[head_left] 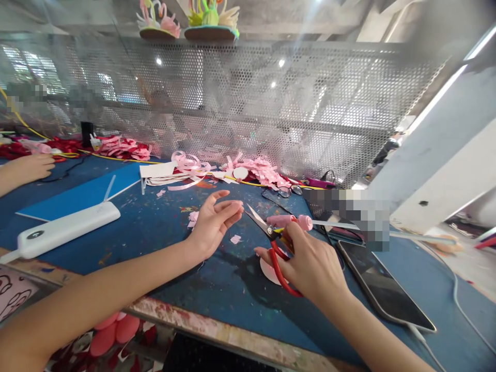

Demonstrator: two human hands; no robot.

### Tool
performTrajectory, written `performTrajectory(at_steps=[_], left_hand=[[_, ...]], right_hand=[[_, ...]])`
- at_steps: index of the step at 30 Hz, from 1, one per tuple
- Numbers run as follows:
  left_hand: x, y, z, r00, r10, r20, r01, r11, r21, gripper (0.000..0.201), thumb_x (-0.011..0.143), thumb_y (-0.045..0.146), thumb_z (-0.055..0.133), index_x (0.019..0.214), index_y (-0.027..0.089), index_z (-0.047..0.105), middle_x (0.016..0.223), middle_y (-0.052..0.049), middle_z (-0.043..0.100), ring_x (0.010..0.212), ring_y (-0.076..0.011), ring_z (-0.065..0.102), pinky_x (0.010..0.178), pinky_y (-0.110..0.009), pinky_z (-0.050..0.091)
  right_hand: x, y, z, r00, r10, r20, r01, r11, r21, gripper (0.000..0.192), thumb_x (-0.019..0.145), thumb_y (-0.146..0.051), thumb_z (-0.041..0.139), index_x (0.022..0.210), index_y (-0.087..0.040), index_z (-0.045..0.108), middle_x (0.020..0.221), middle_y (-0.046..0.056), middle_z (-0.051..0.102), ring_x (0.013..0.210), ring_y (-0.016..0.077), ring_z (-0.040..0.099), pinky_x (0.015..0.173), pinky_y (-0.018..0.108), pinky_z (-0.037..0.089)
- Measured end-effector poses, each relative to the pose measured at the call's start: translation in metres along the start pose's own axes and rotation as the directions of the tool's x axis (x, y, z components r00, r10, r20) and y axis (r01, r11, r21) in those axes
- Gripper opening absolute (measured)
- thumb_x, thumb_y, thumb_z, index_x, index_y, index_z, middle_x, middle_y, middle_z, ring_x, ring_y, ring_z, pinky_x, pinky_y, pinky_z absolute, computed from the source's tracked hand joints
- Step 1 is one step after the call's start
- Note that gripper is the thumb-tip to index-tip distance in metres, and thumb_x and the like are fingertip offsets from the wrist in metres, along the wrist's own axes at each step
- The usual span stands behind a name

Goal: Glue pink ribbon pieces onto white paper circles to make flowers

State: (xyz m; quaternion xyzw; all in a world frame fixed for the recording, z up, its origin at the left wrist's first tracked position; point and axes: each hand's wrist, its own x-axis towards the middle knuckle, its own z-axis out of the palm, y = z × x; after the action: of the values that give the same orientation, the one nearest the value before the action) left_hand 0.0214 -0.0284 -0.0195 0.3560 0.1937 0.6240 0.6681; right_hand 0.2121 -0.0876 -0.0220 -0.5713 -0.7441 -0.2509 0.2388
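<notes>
My right hand (310,263) grips red-handled scissors (276,247) with their blades parted and pointing left, just above the blue table (155,227). A pale pink disc (268,271) lies on the table under this hand. My left hand (215,222) hovers left of the blades, fingers loosely apart; I cannot tell if it pinches anything small. Small pink scraps (235,239) lie between the hands. A pink-tipped stick (294,221) lies just behind the scissors.
A white power bank (65,230) lies at the left, a dark phone (383,287) with a cable at the right. Pink strip cuttings (256,169) pile along the perforated metal screen (248,103). Another person's hand (33,166) rests far left. Glasses (289,192) sit behind.
</notes>
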Motion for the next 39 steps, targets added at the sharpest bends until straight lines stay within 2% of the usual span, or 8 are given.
performTrajectory(at_steps=[4,11,15,22,39], left_hand=[[-0.0022,-0.0026,0.0012,1.000,-0.013,0.017,0.013,1.000,0.020,0.049,0.063,0.016,0.081,0.100,0.019,0.048,0.074,0.003,0.072,0.067,-0.0079,0.067,0.068,-0.018,0.055],[-0.0047,-0.0077,0.0018,0.995,-0.081,0.057,0.075,0.992,0.098,0.048,0.058,0.016,0.083,0.095,0.018,0.052,0.071,0.003,0.073,0.065,-0.0101,0.068,0.066,-0.021,0.055],[-0.0044,-0.0073,0.0015,0.994,-0.081,0.071,0.071,0.988,0.135,0.048,0.058,0.016,0.083,0.094,0.019,0.052,0.068,0.004,0.072,0.064,-0.0110,0.067,0.066,-0.022,0.054],[-0.0041,-0.0065,0.0001,0.993,-0.070,0.092,0.053,0.983,0.177,0.046,0.060,0.016,0.082,0.093,0.020,0.050,0.066,0.005,0.071,0.061,-0.0109,0.067,0.066,-0.023,0.053],[-0.0023,-0.0040,-0.0007,0.991,-0.045,0.126,0.010,0.964,0.267,0.037,0.061,0.019,0.081,0.085,0.019,0.053,0.067,0.003,0.071,0.062,-0.0142,0.069,0.064,-0.025,0.055]], right_hand=[[0.0024,-0.0031,-0.0033,0.999,-0.012,0.045,0.013,1.000,-0.022,0.043,0.084,-0.063,0.040,0.083,-0.021,0.049,0.053,-0.001,0.053,0.044,0.0169,0.050,0.044,0.023,0.018],[0.0045,-0.0075,-0.0065,0.998,-0.032,0.056,0.036,0.998,-0.060,0.052,0.085,-0.068,0.034,0.071,-0.021,0.048,0.045,0.000,0.049,0.042,0.0178,0.047,0.042,0.023,0.014],[0.0022,-0.0078,-0.0070,0.998,-0.041,0.048,0.044,0.997,-0.068,0.054,0.083,-0.071,0.037,0.069,-0.020,0.049,0.044,0.001,0.050,0.041,0.0173,0.045,0.043,0.023,0.013],[0.0008,-0.0053,-0.0066,0.995,-0.087,0.044,0.089,0.995,-0.053,0.059,0.091,-0.065,0.025,0.064,-0.020,0.051,0.043,0.001,0.051,0.041,0.0149,0.042,0.045,0.025,0.012],[0.0023,-0.0031,-0.0077,0.992,-0.110,0.060,0.113,0.992,-0.052,0.061,0.094,-0.060,0.021,0.062,-0.019,0.054,0.041,0.002,0.047,0.041,0.0142,0.041,0.046,0.025,0.012]])
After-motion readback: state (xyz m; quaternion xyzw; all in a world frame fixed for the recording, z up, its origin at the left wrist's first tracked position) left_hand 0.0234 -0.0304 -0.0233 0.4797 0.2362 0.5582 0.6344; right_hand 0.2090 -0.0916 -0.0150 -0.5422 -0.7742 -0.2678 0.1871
